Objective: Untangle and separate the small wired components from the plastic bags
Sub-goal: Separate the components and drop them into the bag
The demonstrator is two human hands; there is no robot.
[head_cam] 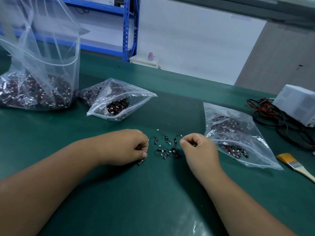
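Pinched small black wired component [141, 162] in left hand [129, 147] over open green mat [153, 198]; right hand [199, 147] curled, grasp untellable; flanked by component-filled clear plastic bags [136, 97].

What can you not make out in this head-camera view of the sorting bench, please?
All in the head view:
- Whether the right hand pinches a wire: its curled, blurred fingers hide that.
- Most of the component the left hand pinches: the hand itself covers it.
- Which wires in the loose pile are tangled: too small.
- The large bag: cut off by the left edge.
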